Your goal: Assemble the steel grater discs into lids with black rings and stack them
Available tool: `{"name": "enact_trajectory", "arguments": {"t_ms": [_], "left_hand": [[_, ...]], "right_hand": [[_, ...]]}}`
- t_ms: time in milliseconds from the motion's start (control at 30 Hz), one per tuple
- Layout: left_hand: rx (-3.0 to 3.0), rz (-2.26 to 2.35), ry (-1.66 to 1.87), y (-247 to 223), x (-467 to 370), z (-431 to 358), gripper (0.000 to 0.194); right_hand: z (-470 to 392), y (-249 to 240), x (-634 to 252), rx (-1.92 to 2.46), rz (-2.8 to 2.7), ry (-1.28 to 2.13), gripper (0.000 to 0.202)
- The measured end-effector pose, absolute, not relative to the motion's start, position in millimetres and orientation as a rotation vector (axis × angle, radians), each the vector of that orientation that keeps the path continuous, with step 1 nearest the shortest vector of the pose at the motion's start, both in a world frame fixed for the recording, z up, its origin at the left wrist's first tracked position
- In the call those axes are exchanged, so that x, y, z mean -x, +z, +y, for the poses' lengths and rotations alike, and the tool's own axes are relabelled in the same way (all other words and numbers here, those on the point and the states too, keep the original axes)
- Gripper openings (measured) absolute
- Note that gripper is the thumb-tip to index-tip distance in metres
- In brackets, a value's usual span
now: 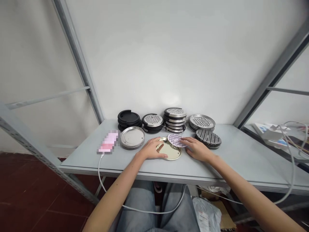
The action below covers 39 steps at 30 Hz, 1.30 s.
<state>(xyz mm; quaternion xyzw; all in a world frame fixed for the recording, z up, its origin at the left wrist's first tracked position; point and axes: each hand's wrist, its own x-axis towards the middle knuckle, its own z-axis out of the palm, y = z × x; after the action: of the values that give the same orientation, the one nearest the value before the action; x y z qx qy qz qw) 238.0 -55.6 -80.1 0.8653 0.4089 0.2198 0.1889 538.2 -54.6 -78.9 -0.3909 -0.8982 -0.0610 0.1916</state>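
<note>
On the grey table in front of me lies a shallow, gold-coloured round metal lid (170, 154). My left hand (151, 149) rests at its left side, thumb and fingers spread apart over the rim. A thin purple disc with raised grater teeth (175, 140) is tilted above the lid's back right part. Its right edge is pinched by my right hand (196, 149). Behind my right hand is a stack of dark grater discs (209, 138). A stack of plain silver round lids (132, 136) stands to the left of my left hand.
Along the wall stand black round lids (128, 116), a perforated silver disc on black rings (152, 120), a tall stack of clamped rings (175, 112) and silver grater discs (202, 121). A blurred phone (108, 141) with a white cable (99, 167) lies left. Metal posts flank the table.
</note>
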Motion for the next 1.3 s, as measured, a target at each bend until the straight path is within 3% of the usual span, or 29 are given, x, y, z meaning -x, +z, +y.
{"name": "enact_trajectory", "arguments": {"t_ms": [200,700,900,1300], "left_hand": [[-2.430,1.162,0.626,-80,-239,-57,0.076],[-2.430,1.160,0.640,-81,-238,-56,0.063],[-2.415,1.168,0.642,-84,-238,-55,0.063],[-2.465,1.161,0.663,-87,-238,-54,0.059]], "right_hand": [[-57,-86,-534,1.145,-2.455,-0.373,0.030],[-65,-62,-571,1.267,-2.016,-0.477,0.026],[-70,-47,-611,1.305,-1.809,-0.677,0.022],[-66,-70,-656,1.435,-1.843,-0.862,0.018]]}}
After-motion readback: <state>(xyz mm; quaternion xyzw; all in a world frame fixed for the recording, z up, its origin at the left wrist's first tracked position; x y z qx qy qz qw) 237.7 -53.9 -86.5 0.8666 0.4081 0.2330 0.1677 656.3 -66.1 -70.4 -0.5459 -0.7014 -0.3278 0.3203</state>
